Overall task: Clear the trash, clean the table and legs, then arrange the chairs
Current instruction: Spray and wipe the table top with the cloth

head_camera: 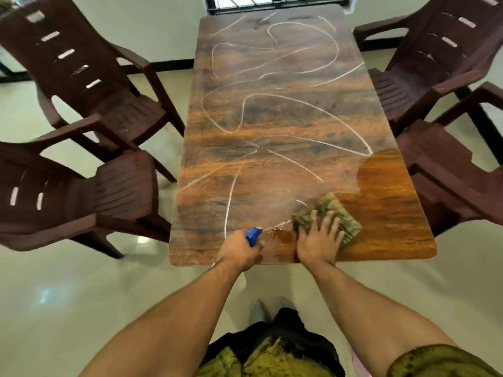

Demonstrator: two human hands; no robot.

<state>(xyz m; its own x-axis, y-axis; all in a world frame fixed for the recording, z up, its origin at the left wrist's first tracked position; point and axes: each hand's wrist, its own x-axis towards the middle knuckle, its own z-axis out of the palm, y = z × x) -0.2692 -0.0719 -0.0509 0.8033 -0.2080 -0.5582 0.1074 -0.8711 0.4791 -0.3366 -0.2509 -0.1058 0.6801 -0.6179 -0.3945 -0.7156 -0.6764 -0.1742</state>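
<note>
A long wooden table runs away from me, its top dusty and covered with white looping streaks. The near right corner looks darker and wiped. My right hand lies flat, fingers spread, on a green cloth pressed to the tabletop near the front edge. My left hand is closed around a spray bottle with a blue nozzle, held just left of the cloth; the nozzle points at the table, where a small wet patch shows beside the cloth. The bottle's body is hidden by my hand.
Two brown plastic chairs stand left of the table, and two more on the right. A barred window is behind the far end. The floor is glossy pale tile.
</note>
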